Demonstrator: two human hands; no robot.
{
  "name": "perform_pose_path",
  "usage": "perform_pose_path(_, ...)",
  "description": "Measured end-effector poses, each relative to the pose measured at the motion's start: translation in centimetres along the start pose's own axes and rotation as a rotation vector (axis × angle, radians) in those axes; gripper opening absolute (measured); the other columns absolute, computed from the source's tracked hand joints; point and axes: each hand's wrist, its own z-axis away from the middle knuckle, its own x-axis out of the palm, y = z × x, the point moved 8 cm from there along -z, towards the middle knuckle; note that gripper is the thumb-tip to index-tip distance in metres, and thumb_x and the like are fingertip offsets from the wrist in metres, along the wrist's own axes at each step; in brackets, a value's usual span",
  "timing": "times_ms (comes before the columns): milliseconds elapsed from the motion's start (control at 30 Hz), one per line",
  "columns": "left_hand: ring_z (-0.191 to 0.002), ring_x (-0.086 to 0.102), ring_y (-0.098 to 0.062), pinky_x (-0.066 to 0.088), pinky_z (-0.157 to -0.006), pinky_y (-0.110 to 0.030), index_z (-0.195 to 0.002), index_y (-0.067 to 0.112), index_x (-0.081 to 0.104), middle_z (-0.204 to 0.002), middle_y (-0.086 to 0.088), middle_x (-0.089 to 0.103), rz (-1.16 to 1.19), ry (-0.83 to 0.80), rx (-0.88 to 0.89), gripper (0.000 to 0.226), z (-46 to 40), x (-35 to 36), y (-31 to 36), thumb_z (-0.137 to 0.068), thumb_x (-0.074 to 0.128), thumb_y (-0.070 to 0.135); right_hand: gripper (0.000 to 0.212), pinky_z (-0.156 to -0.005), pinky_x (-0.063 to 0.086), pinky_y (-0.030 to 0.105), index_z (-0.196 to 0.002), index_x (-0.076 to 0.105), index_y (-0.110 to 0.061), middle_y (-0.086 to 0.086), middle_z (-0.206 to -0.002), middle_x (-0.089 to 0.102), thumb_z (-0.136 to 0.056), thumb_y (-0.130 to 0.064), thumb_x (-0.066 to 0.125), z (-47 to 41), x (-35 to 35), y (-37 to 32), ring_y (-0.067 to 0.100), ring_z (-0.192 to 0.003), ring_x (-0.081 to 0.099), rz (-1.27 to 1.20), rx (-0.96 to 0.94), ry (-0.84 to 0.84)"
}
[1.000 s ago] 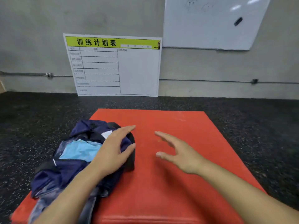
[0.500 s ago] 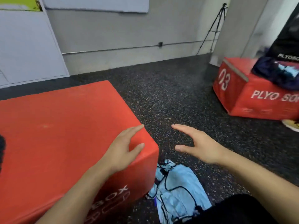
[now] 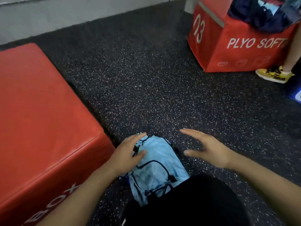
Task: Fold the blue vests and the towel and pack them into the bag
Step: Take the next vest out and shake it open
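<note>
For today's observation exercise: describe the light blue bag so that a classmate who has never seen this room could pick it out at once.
Start at the big red box on the left and drop to the dark speckled floor beside its near corner. There lies the light blue bag, crumpled flat, with the left hand over its top. Its pale colour and dark cords set it apart.

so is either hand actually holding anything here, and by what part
Nothing is held. The left hand lies open over the upper left of the light blue bag on the floor, fingers not closed on it. The right hand is open and empty.
</note>
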Motion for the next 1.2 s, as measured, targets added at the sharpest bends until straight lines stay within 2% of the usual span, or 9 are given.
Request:
perform_pose_path(167, -0.14, 0.034, -0.001, 0.029, -0.117, -0.025, -0.154, 0.035, 0.036, -0.154, 0.015, 0.039, -0.005, -0.094, -0.104, 0.061, -2.3, 4.6, -3.6, -0.099, 0.061, 0.042, 0.079, -0.11, 0.006, -0.002, -0.156, 0.029, -0.046, -0.024, -0.162, 0.025, -0.089, -0.049, 0.071, -0.5, 2.9, 4.9, -0.013, -0.146, 0.02, -0.043, 0.04, -0.036)
perform_pose_path(267, -0.14, 0.033, -0.001, 0.024, -0.112, -0.018, -0.154, 0.033, 0.037, -0.155, 0.014, 0.038, 0.004, -0.147, -0.158, 0.061, -3.0, 7.4, -5.5, -0.099, 0.062, 0.038, 0.078, -0.114, 0.009, 0.002, -0.155, 0.03, -0.046, -0.025, -0.162, 0.026, -0.089, -0.049, 0.071, -0.7, 4.5, 6.9, -0.012, -0.147, 0.02, -0.06, 0.047, -0.065)
perform_pose_path(467, -0.146, 0.032, -0.017, 0.027, -0.12, -0.033, -0.154, 0.032, 0.038, -0.157, 0.007, 0.04, -0.028, -0.254, -0.278, 0.061, -3.5, 13.3, -9.9, -0.099, 0.062, 0.041, 0.078, -0.124, 0.019, 0.022, -0.155, 0.031, -0.047, -0.024, -0.162, 0.027, -0.086, -0.055, 0.067, -1.0, 7.1, 9.8, -0.011, -0.148, 0.02, -0.09, 0.043, -0.099)
perform_pose_path(533, -0.146, 0.031, -0.016, 0.027, -0.12, -0.031, -0.154, 0.032, 0.038, -0.157, 0.007, 0.039, -0.014, -0.283, -0.323, 0.06, -3.5, 15.1, -11.2, -0.099, 0.061, 0.039, 0.08, -0.125, 0.018, 0.023, -0.156, 0.029, -0.045, -0.024, -0.163, 0.026, -0.086, -0.055, 0.066, -1.0, 7.8, 10.7, -0.011, -0.148, 0.019, -0.073, 0.038, -0.103)
perform_pose_path(633, -0.149, 0.028, -0.015, 0.022, -0.121, -0.027, -0.15, 0.032, 0.044, -0.16, 0.007, 0.036, -0.011, -0.323, -0.348, 0.053, -3.6, 17.4, -12.7, -0.1, 0.061, 0.034, 0.079, -0.124, 0.015, 0.019, -0.155, 0.027, -0.048, -0.028, -0.162, 0.024, -0.089, -0.051, 0.069, -1.2, 8.7, 12.2, -0.014, -0.147, 0.017, -0.073, 0.046, -0.109)
perform_pose_path(800, -0.15, 0.022, -0.013, 0.018, -0.117, -0.017, -0.138, 0.032, 0.058, -0.162, 0.006, 0.031, 0.019, -0.352, -0.381, 0.041, -3.5, 20.7, -14.0, -0.098, 0.065, 0.03, 0.076, -0.113, 0.011, 0.001, -0.154, 0.028, -0.05, -0.03, -0.161, 0.024, -0.09, -0.054, 0.069, -1.2, 10.8, 14.3, -0.018, -0.144, 0.018, -0.122, 0.068, -0.137)
perform_pose_path(900, -0.15, 0.019, -0.013, 0.02, -0.121, -0.021, -0.135, 0.028, 0.064, -0.16, 0.009, 0.032, -0.002, -0.34, -0.369, 0.036, -3.9, 21.5, -14.3, -0.099, 0.063, 0.029, 0.075, -0.112, 0.012, 0.001, -0.153, 0.031, -0.05, -0.03, -0.16, 0.025, -0.088, -0.055, 0.067, -1.3, 11.6, 15.0, -0.018, -0.144, 0.02, -0.154, 0.088, -0.136)
perform_pose_path(1067, -0.144, 0.028, -0.013, 0.012, -0.11, -0.011, -0.14, 0.022, 0.06, -0.153, 0.011, 0.044, -0.149, -0.387, -0.331, 0.041, -4.4, 22.1, -14.3, -0.101, 0.059, 0.033, 0.074, -0.11, 0.012, -0.001, -0.152, 0.03, -0.052, -0.031, -0.161, 0.024, -0.086, -0.061, 0.063, -1.7, 12.3, 15.1, -0.018, -0.144, 0.021, -0.177, 0.092, -0.154)
perform_pose_path(1200, -0.14, 0.036, -0.009, 0.02, -0.117, -0.016, -0.139, 0.019, 0.061, -0.147, 0.01, 0.046, 0.056, -0.348, -0.4, 0.037, -5.3, 20.8, -12.7, -0.103, 0.058, 0.025, 0.073, -0.109, 0.012, -0.002, -0.153, 0.031, -0.05, -0.03, -0.16, 0.026, -0.088, -0.056, 0.065, -1.8, 12.0, 14.6, -0.016, -0.145, 0.021, -0.186, 0.101, -0.149)
